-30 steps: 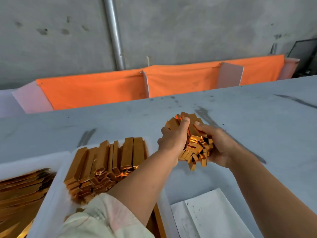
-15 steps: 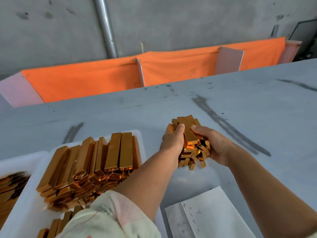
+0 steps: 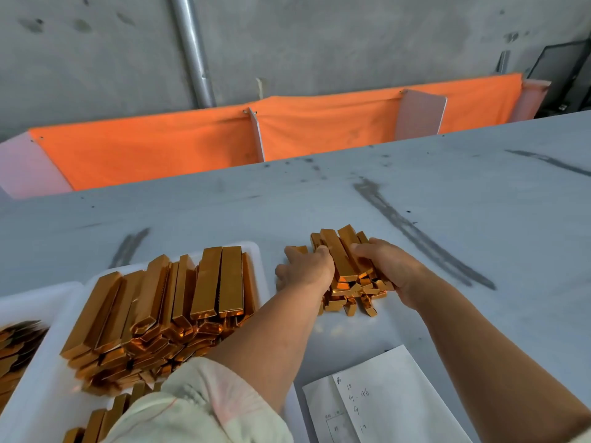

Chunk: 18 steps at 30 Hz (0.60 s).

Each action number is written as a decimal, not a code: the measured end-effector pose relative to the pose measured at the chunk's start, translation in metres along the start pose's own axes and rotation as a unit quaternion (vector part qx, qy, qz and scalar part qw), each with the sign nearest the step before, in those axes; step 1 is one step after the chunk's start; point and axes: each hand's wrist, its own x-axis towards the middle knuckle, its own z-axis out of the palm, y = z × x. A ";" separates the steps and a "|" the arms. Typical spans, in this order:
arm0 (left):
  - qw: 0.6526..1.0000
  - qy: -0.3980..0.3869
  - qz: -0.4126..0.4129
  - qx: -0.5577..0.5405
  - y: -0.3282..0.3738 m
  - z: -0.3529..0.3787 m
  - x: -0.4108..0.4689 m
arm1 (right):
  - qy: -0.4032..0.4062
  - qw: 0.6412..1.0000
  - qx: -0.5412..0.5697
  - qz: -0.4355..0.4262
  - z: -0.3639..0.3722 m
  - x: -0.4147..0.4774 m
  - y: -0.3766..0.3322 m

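Observation:
A bundle of shiny gold oblong boxes lies on the grey table between my two hands. My left hand grips its left side, thumb on top. On the bundle's right side my right hand curls round the boxes, fingers over the top. The bundle's near ends are uneven and rest on the table. A white tray at the left holds a big stack of the same gold boxes.
A second white tray at the far left holds flat gold pieces. White paper sheets with handwritten numbers lie near the front edge. An orange cloth barrier runs behind the table, before a concrete wall with a metal pipe.
Both hands have lowered the bundle from the air onto the table. The camera has tilted down, so the tray and papers show more.

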 end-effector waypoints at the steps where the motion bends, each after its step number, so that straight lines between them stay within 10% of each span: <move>1: 1.000 0.004 0.007 0.010 -0.001 0.001 0.000 | 0.011 1.000 0.003 0.006 0.000 0.002 0.002; 18: 0.999 0.015 0.038 -0.008 0.007 -0.005 -0.011 | 0.175 0.974 -0.131 -0.058 -0.009 0.005 0.015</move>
